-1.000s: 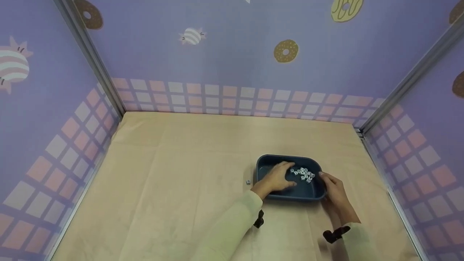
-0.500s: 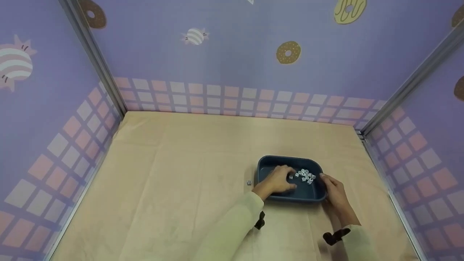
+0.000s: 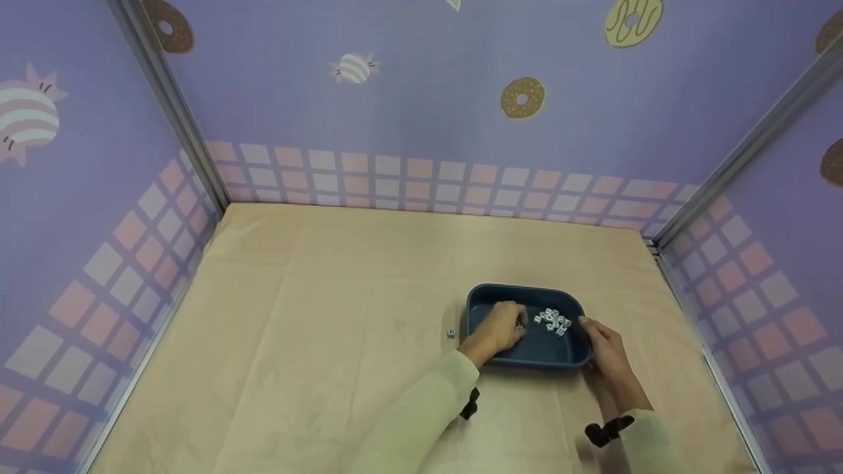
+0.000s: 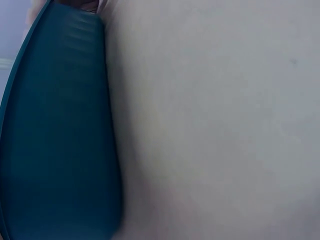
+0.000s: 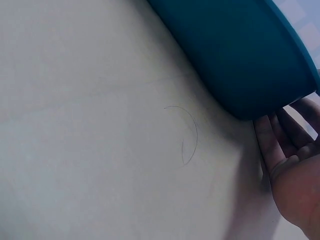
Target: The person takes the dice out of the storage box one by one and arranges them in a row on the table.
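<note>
A dark blue rectangular tray (image 3: 484, 288) stands on the cloth, with a cluster of white dice (image 3: 553, 320) in its right half. Inside its left half, my left hand (image 3: 500, 329) pinches a die (image 3: 520, 326), mostly hidden by the curled fingers. My right hand (image 3: 609, 349) grips the tray's right end, thumb at the rim. In the right wrist view, the fingers (image 5: 270, 142) reach against the underside of the tray's end. Just left of the tray, a single die (image 3: 451, 334) lies on the cloth. The left wrist view shows mainly the tray's outer wall (image 4: 60, 130).
A beige cloth (image 3: 342, 329) covers the table. Purple panels with printed sweets and a checked band (image 3: 388, 174) enclose it at the back and both sides. Metal posts (image 3: 174, 108) stand at the back corners.
Inside the tray, my left hand has drawn a die leftward from the cluster, and its fingers have closed round it. My right hand stays at the tray's right end.
</note>
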Available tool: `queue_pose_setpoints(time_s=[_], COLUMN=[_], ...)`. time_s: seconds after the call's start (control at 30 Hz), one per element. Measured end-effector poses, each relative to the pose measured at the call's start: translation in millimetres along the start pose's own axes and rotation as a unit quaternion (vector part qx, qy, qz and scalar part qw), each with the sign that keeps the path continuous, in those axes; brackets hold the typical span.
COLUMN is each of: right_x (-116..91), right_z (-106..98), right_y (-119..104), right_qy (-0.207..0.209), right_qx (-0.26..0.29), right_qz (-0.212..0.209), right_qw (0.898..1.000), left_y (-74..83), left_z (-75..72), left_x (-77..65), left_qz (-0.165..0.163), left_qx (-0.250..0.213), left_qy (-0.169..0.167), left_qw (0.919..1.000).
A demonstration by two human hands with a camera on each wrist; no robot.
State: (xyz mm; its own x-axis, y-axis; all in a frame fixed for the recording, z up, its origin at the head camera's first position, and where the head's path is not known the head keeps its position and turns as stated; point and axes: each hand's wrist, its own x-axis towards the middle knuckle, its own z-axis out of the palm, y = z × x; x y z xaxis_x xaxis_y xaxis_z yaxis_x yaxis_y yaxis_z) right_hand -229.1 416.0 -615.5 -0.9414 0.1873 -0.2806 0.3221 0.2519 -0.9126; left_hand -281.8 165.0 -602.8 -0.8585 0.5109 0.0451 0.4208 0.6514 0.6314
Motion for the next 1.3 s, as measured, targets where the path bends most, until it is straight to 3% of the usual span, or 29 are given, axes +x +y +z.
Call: queue_pose_setpoints(time_s=[0.1,0.23,0.4,0.57,0.7,0.83,0.93,1.1,1.3], right_x=[1.8,1.7,3.2,3.6,2.7,1.8,1.3,0.8,0.0], right_z=[-1.0,-0.3,0.5,0.0,-0.2,0.3,0.1,-0.2,2.2], right_y=[0.4,1.0,-0.1,0.3,1.6,2.9,2.6,1.7,2.3], right_qy=[-0.002,-0.002,0.005,0.004,0.0,-0.001,-0.001,0.0,0.006], right_qx=[0.011,0.019,0.018,0.017,0.018,0.019,0.016,0.017,0.023], right_qz=[0.0,0.004,-0.003,-0.005,-0.005,-0.001,-0.003,-0.006,-0.002], right_qw=[1.0,1.0,1.0,1.0,1.0,1.0,1.0,1.0,1.0], left_y=[2.0,6.7,8.2,-12.2,-38.4,-63.8,-80.1,-97.6,-105.3], left_z=[-3.5,-16.7,-50.6,-85.8,-101.2,-101.9,-97.0,-85.9,-74.8], left_x=[0.6,-5.6,-22.5,-46.8,-69.8,-91.1,-101.4,-108.6,-106.9], left_qz=[0.034,0.081,0.119,0.118,0.079,0.027,0.005,0.0,0.019], left_qx=[0.0,-0.044,-0.12,-0.147,-0.119,-0.084,-0.063,-0.036,0.01], left_qy=[0.05,0.117,0.142,0.149,0.141,0.105,0.084,0.063,0.043], left_qw=[0.9982,0.989,0.9752,0.9708,0.9796,0.9906,0.9945,0.9974,0.9988])
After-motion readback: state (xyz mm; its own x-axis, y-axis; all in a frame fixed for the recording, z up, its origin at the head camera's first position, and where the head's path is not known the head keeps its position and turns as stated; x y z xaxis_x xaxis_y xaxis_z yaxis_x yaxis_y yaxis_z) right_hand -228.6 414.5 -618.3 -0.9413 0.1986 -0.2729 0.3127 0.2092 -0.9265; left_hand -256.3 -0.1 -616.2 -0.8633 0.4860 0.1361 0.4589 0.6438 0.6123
